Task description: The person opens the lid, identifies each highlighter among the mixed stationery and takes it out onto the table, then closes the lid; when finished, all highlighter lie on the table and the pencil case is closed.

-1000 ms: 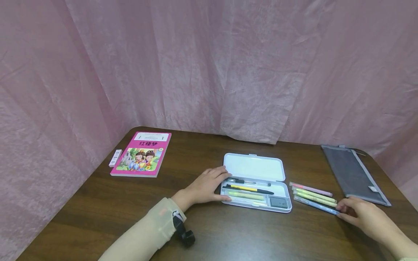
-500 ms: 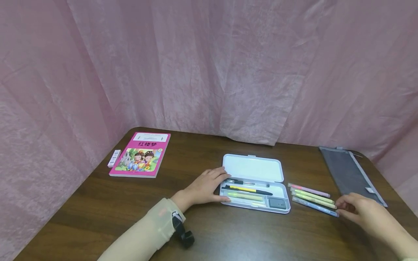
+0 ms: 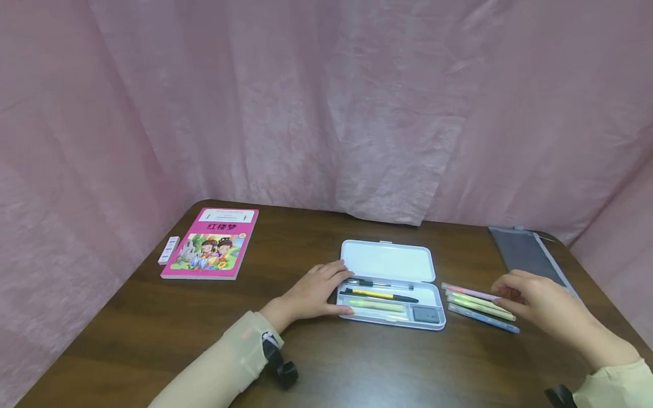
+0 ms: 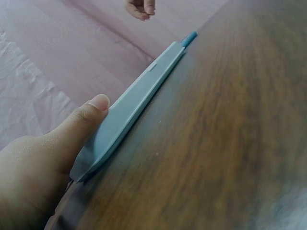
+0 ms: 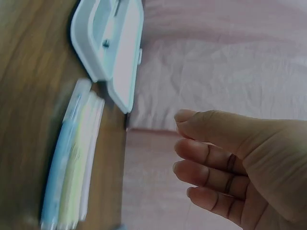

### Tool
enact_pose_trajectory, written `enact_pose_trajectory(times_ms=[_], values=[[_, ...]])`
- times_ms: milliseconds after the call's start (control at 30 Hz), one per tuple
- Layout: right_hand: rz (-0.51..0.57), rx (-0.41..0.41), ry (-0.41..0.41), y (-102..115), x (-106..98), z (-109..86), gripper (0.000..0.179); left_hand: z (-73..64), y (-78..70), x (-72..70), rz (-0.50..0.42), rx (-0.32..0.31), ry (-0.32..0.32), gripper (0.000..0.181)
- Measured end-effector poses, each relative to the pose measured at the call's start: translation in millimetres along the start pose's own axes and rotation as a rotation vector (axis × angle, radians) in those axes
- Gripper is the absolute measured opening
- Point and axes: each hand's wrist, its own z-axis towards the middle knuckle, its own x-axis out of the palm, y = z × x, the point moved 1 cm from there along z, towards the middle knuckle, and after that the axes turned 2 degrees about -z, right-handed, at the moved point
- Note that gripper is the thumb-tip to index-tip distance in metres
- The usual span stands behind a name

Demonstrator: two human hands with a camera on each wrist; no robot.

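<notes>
Pink curtain [image 3: 285, 113] round the back; dark wood-grain desk [image 3: 382, 362] beneath. Open white pencil case [image 3: 427, 292] serves as clock centre, lid laid back toward 12.

Left hand [image 3: 312, 290] at its 9 o'clock end: I grasp that end between thumb and fingers, thumb on the near side. Tray holds a clear pen [image 3: 380, 284] with black grip, a yellow-and-black pen [image 3: 377, 294], a pale green highlighter [image 3: 377, 306] and a grey block [image 3: 425, 314], possibly an eraser.

At 3 o'clock, just beside the case, four slim markers [image 3: 482, 309] lie in a row, blue nearest me. Right hand [image 3: 541, 303] hovers by their outer ends, fingers bent, thumb apart, nothing held. Grey mesh pouch [image 3: 522, 255] at 2, partly hidden by that hand; pink storybook [image 3: 214, 243] at 10, white block [image 3: 169, 250] at its 9.

Step, my reading: loading the case, between pens. Next move calls for lowering the right fingers onto one barrel, pinching it alone, lifting it clear of its neighbours and carrying it toward 9 while the left steadies the case.
</notes>
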Motion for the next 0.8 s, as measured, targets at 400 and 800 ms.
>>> enact_pose_trajectory(times_ms=[400, 800], values=[[0.101, -0.028, 0.095, 34, -4, 34.9, 0.014, -1.9, 0.8, -1.9, -0.028, -0.002, 0.007, 0.080], [0.155, -0.078, 0.181, 63, 8, 56.5, 0.012, -1.9, -0.5, -2.8, -0.041, -0.001, 0.015, 0.080]])
